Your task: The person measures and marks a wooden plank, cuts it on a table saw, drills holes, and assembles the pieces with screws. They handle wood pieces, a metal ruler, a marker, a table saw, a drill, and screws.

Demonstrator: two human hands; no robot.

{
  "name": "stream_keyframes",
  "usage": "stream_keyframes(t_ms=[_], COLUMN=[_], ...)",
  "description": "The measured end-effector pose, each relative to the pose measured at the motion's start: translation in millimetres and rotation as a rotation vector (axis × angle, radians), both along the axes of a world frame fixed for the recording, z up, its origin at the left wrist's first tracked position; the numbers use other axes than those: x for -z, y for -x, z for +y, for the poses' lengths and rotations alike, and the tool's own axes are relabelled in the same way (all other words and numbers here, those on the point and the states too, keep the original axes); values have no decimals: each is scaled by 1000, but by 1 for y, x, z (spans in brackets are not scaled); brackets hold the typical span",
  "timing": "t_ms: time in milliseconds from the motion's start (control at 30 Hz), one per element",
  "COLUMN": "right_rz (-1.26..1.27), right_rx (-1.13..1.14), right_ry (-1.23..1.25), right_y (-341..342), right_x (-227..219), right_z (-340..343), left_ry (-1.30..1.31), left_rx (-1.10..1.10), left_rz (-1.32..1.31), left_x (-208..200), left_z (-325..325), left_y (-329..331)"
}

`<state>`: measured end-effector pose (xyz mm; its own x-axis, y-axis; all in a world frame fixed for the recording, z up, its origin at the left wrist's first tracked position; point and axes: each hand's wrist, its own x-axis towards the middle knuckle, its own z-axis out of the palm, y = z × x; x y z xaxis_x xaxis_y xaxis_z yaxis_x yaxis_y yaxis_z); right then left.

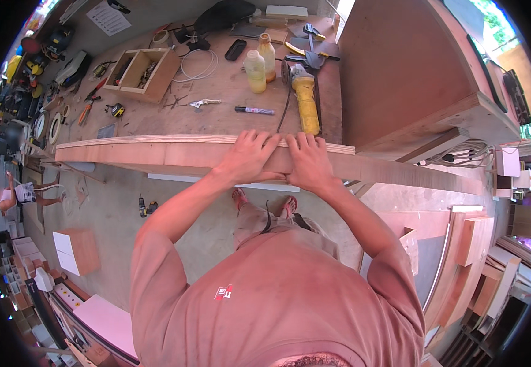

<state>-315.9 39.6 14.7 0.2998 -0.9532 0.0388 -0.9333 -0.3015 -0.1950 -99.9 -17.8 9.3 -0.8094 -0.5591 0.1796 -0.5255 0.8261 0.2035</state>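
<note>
A long plywood strip (155,152) lies along the front edge of the workbench, its layered edge facing up. My left hand (249,159) and my right hand (309,162) grip it side by side near its right part. The fingers of both hands bend over the top edge, and the thumbs lie on the near face, almost touching each other. Just beyond my right hand is a yellow angle grinder (306,105), lying on the bench. A marker pen (254,111) rests past my left hand.
Two plastic bottles (255,71), a divided wooden box (142,74), a tape measure (115,110), pliers (85,114) and clamps (312,56) sit on the bench (173,122). A large wooden cabinet (406,73) stands at right. On the floor are a cordless drill (147,207) and a box (75,251). Another person (23,194) is far left.
</note>
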Motion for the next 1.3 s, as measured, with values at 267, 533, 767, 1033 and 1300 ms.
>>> stream_keyframes(t_ms=[267, 533, 767, 1033, 1300], right_rz=[-383, 95, -25, -973, -1304], right_rx=[-184, -148, -314, -457, -778], right_ry=[-310, -113, -389, -127, 368], right_y=[26, -88, -78, 0, 30], right_x=[-16, 131, 97, -128, -182], right_z=[-122, -206, -222, -18, 106], left_ry=[-28, -31, -31, -94, -22], left_rx=[12, -15, -19, -30, -43], left_rz=[2, 24, 80, -74, -46], left_x=[-5, -1, 6, 0, -4], left_z=[-1, 0, 2, -2, 1], left_y=[-2, -3, -3, 2, 6])
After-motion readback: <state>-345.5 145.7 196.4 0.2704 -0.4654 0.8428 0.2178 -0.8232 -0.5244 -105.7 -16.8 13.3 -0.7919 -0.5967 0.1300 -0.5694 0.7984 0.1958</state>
